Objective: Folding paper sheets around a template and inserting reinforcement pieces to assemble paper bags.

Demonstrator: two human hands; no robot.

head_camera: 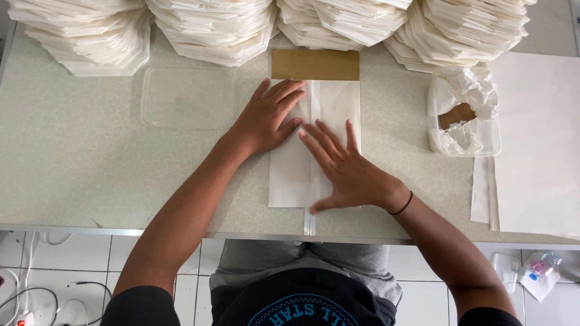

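Both bare forearms reach forward from the lower corners and converge toward the middle. The left grip (pixel 264 121) lies palm down, flat, fingers (pixel 284 92) stretched forward and slightly spread, thumb (pixel 289 128) angled inward toward the other grip. The right grip (pixel 341 172) sits just beside it, a little nearer the body, also palm down and flat; its fingers (pixel 318 137) fan out and point forward-left, their tips almost meeting the left thumb, though contact cannot be told. The right thumb (pixel 323 205) sticks out sideways toward the body. A thin dark band circles the right wrist (pixel 402 205). Neither grip is curled round anything
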